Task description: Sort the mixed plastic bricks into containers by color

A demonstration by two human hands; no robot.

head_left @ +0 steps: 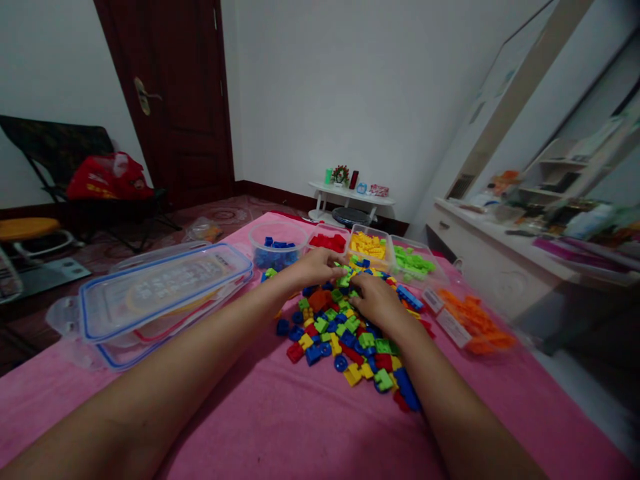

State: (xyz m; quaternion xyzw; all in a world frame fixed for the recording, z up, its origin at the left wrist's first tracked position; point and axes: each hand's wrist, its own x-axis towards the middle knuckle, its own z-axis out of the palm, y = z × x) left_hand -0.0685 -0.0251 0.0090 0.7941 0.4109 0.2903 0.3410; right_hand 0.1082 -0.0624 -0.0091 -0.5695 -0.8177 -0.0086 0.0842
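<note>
A big heap of mixed toy bricks (345,327), red, blue, yellow and green, lies in the middle of the pink worktop (280,413). Both hands are at the far part of the heap, close together. The left hand (323,267) has its fingers bent and reaching to the right, just over the bricks. The right hand (375,300) has its fingers curled down at the bricks. I cannot tell if either one holds a brick, because the fingers hide what is under them. Behind the heap stand a round tub (296,231) of blue bricks (277,250), then boxes with red bricks (327,243), yellow bricks (369,247) and green bricks (413,260). To the right is a box of orange bricks (475,323). Each holds one colour, so the step looks like picking bricks out of the heap by colour. It seems far from done, as the heap is big. The next move calls for pinching one brick without dragging its neighbours, then matching its colour to a box. Clear lids (165,287) lie stacked on the left. Past the worktop are a brown door (175,100) and a low white stand (345,192).
</note>
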